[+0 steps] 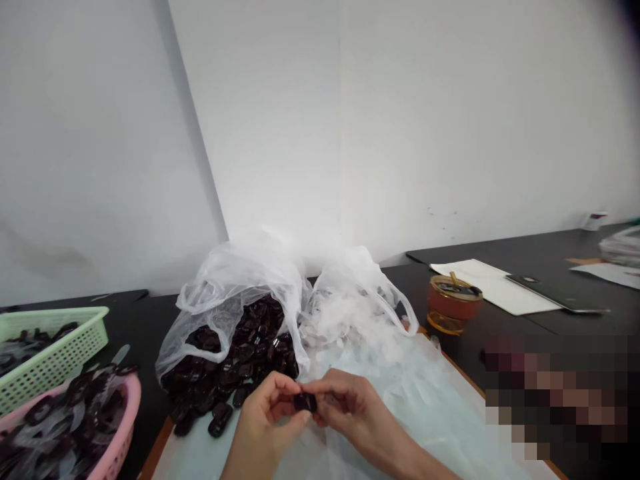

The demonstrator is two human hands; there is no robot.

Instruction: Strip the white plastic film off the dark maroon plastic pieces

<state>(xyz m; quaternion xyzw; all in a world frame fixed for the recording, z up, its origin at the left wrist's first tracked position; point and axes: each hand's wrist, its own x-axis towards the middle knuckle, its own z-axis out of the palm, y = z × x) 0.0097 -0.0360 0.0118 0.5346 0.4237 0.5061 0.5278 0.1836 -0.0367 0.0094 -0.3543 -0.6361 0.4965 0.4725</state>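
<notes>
A small dark, glossy piece [305,401] is pinched between the fingertips of both hands, just above the white-covered work surface. My left hand [270,423] is closed on its left side, thumb below and fingers curled. From the right, my right hand [353,410] grips the same piece with thumb and fingers pressed together. Beyond my left hand, a white plastic bag [210,293] lies open with a heap of similar dark, shiny pieces [250,353] spilling out. A second white bag [350,287] stands behind my right hand, with clear thin plastic bits [400,373] spread before it.
At the left are a green basket [65,357] and a pink basket [127,427], both with dark pieces and clear strips. An amber glass bowl [453,307] stands right of the bags. Behind it lie white paper [480,283] and a dark phone [550,293]. A pixelated patch hides the lower right.
</notes>
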